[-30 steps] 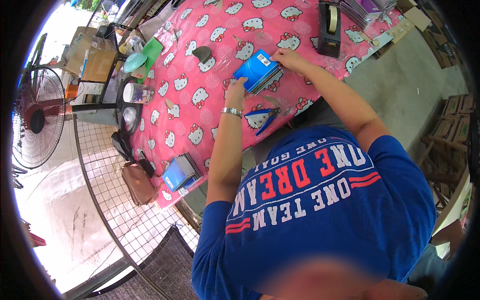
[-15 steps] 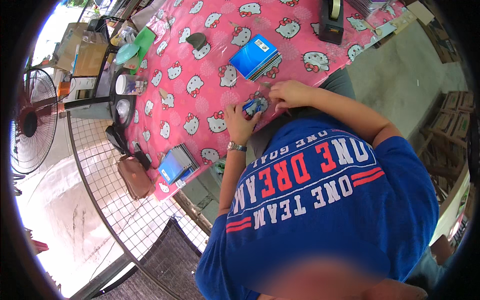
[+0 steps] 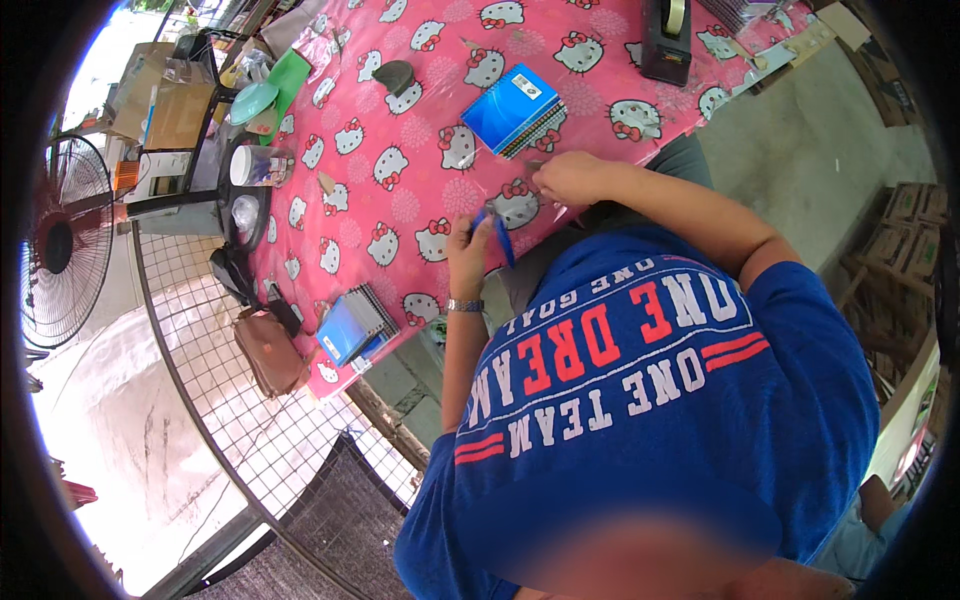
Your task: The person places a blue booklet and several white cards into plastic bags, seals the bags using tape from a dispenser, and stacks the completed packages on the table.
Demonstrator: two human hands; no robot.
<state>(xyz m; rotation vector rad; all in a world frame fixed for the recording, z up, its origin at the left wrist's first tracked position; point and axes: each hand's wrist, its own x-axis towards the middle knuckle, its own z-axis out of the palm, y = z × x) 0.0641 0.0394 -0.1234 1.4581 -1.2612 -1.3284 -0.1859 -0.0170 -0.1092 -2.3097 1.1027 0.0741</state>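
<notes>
My left hand (image 3: 466,254), with a metal watch on its wrist, is closed round a tool with two curved blue handles (image 3: 506,240). The handles stick out past the fingers toward my lap, at the near edge of the table. The tool's head is blurred and partly hidden, so its exact kind does not show. To the right, my right hand (image 3: 575,180) rests low over the table edge, its fingers pinched together. Whatever lies between those fingertips is too small to name. Just beyond the right hand lies a stack of blue spiral notebooks (image 3: 510,108).
Pink patterned plastic (image 3: 385,165) covers the table. A black tape dispenser (image 3: 666,45) stands at the far right, a dark grey lump (image 3: 394,77) farther back. At left are more spiral notebooks (image 3: 352,325), a brown pouch (image 3: 270,352), a clear jar (image 3: 262,166) and a fan (image 3: 65,240).
My left hand has drawn slightly left, away from my right hand, and the blue-handled tool has turned in it, handles now toward me. The right hand stays nearly in place.
</notes>
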